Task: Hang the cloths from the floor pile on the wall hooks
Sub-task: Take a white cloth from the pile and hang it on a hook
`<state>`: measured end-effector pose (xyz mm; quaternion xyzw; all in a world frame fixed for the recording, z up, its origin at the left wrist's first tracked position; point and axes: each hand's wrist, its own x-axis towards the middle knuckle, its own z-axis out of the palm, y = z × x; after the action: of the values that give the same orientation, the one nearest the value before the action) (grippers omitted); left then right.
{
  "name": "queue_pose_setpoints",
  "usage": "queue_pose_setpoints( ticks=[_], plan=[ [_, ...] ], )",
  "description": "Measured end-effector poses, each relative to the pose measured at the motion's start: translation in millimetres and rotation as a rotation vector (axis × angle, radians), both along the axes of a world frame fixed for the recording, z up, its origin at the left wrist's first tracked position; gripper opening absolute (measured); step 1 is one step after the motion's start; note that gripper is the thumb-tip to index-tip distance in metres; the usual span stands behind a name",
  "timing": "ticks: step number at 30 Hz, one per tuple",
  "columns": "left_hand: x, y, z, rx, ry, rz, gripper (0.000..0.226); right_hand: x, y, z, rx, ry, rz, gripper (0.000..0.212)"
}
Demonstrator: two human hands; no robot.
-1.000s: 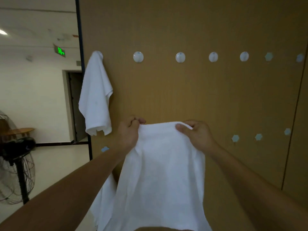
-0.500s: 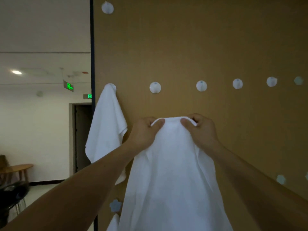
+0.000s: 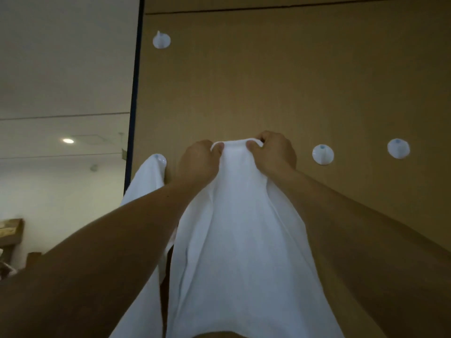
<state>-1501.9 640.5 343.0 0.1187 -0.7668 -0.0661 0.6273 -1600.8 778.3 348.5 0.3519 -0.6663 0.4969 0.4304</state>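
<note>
Now the left hand point(image 3: 199, 159) and right hand point(image 3: 274, 152) each pinch the white cloth point(image 3: 239, 228) at its top edge, grip tight, against the wall point(image 3: 292, 81) just right of a hung cloth point(image 3: 146, 181). Hanging step; next, I'd say, that fold must catch a hook hidden behind it.

A round ceiling light point(image 3: 68, 140) glows at left; below it, wooden furniture point(image 3: 11, 231) stands by a white wall point(image 3: 61, 191).
</note>
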Motion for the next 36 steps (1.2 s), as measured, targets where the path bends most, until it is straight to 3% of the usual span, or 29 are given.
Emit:
queue_pose_setpoints(
  ticks=[8, 11, 15, 18, 21, 24, 25, 27, 28, 31, 34, 36],
  plan=[
    [-25, -26, -5, 0.019, 0.019, 0.155, 0.019, -32, -30, 9, 0.089, -0.014, -0.089, 0.027],
    [-28, -23, -9, 0.031, 0.024, 0.087, 0.019, -33, -30, 7, 0.101, -0.030, -0.091, 0.031],
    [-28, -16, -14, 0.395, -0.172, -0.227, 0.028, -31, -18, -5, 0.166, -0.270, 0.179, 0.033],
    [-18, -4, -17, 0.552, -0.354, -0.309, 0.039, -21, -14, -16, 0.231, -0.363, 0.139, 0.032],
    [-16, -2, -20, 0.346, -0.496, -0.045, 0.031, -10, -17, -26, 0.279, -0.220, -0.124, 0.025],
    [-16, -3, -37, -0.025, -0.273, 0.351, 0.020, -6, -21, -42, 0.197, 0.177, -0.393, 0.023],
    [-13, 1, -42, -0.181, -0.194, 0.462, 0.016, -6, -22, -46, 0.201, 0.271, -0.385, 0.023],
    [-11, 2, -47, -0.462, -0.125, 0.489, 0.021, -7, -24, -50, 0.260, 0.308, -0.206, 0.020],
    [-10, 0, -48, -0.512, -0.157, 0.358, 0.019, -8, -25, -52, 0.295, 0.259, -0.093, 0.022],
    [-12, 0, -45, -0.280, -0.362, -0.092, 0.020, -6, -26, -63, 0.267, 0.126, 0.104, 0.029],
    [-19, -5, -53, -0.283, -0.304, -0.151, 0.009, -3, -27, -64, 0.225, 0.020, 0.150, 0.031],
    [-21, -7, -56, -0.251, -0.220, -0.166, 0.021, -1, -26, -61, 0.235, -0.028, 0.176, 0.030]
  ],
)
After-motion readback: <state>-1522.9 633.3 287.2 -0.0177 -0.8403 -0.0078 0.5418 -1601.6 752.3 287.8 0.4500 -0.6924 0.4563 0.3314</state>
